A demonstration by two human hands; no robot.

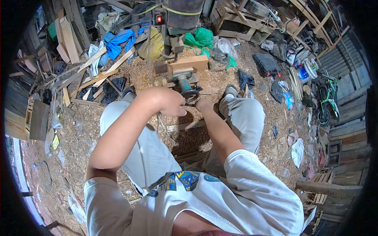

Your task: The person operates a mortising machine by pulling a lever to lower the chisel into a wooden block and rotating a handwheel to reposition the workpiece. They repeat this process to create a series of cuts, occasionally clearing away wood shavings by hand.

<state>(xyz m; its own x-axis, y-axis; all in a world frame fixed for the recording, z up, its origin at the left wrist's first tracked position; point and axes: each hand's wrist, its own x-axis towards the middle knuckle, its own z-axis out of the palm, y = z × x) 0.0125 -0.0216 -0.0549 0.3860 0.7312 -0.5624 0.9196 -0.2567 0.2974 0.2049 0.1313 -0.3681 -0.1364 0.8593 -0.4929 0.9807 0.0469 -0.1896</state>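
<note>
In front of me, between my knees, stands a green bench vise (183,83) with a dark round front end. A thick wooden block (188,64) sits at its far end. From the left, my left hand (171,103) reaches it with fingers curled in beside the front end. My right hand (203,105) is closed at the other side. A short dark bar, the vise handle (190,105), shows between the two hands; both seem closed on its ends. Their fingertips are mostly hidden.
Wood shavings cover the ground (236,145). Loose planks (104,76) and a blue cloth (119,42) lie at left. Beyond the vise are a yellow sack (152,44) and green plastic (200,38). A black case (266,64) and a small green bicycle (328,98) are at right.
</note>
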